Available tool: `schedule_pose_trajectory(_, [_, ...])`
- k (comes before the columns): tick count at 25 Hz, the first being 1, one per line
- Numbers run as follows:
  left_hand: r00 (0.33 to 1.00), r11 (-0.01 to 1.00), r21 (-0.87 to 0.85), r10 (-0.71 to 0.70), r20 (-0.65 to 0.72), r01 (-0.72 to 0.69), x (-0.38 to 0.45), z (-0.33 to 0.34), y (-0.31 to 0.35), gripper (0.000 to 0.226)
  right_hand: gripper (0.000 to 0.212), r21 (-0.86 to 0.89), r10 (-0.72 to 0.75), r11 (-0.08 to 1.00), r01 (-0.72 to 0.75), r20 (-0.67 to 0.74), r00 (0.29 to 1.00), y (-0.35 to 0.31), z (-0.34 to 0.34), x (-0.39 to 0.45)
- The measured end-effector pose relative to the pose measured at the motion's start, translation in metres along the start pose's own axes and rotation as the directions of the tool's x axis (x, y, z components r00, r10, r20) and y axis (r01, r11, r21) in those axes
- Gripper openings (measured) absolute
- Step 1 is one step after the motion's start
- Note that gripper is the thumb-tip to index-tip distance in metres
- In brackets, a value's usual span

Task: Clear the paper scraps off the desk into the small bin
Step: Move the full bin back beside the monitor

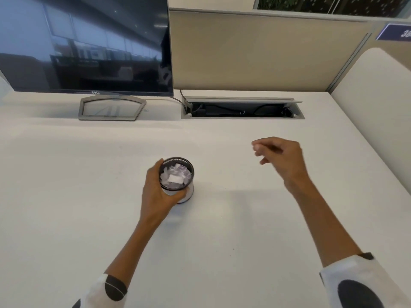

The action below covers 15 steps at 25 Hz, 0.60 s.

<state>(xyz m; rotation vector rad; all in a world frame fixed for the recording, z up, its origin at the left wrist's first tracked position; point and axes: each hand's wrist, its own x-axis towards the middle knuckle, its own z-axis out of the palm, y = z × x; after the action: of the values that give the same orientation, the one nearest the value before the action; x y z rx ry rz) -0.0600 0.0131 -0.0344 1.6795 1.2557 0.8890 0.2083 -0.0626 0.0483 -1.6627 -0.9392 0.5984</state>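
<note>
A small round bin with a dark rim stands on the white desk near the middle. White paper scraps fill it. My left hand wraps around the bin's left side and front. My right hand hovers above the desk to the right of the bin, fingers loosely curled and apart, with nothing visible in them. No loose scraps show on the desk surface.
A dark monitor on a grey stand sits at the back left. An open cable tray with black cables is recessed at the back centre. A beige partition closes the back, a white panel the right side.
</note>
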Motion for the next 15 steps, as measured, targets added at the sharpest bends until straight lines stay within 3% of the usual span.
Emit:
schedule_pose_trajectory(2, [0.998, 0.999, -0.028, -0.045, -0.041, 0.044, 0.01, -0.011, -0.003, 0.097, 0.018, 0.03, 0.078, 0.997, -0.076, -0.071, 0.994, 0.012, -0.022, -0.006])
schedule_pose_trajectory(5, [0.994, 0.993, -0.077, -0.098, -0.046, 0.095, 0.021, -0.024, -0.001, 0.101, 0.018, 0.067, 0.149, 0.987, -0.145, -0.061, 0.987, 0.022, -0.021, -0.016])
schedule_pose_trajectory(8, [0.998, 0.993, -0.102, -0.057, 0.021, 0.059, 0.018, -0.02, 0.011, 0.101, 0.019, 0.062, 0.135, 0.988, -0.142, 0.112, 0.985, 0.016, 0.014, -0.025])
schedule_pose_trajectory(12, [0.996, 0.996, -0.091, 0.025, 0.091, -0.017, 0.011, -0.003, 0.03, 0.1, 0.039, -0.046, 0.098, 0.995, -0.087, 0.415, 0.905, -0.001, 0.065, -0.029])
schedule_pose_trajectory(15, [0.997, 0.989, -0.15, 0.017, 0.076, -0.005, 0.018, -0.004, 0.037, 0.099, 0.047, -0.09, 0.048, 0.996, -0.011, 0.414, 0.909, -0.014, 0.082, -0.02])
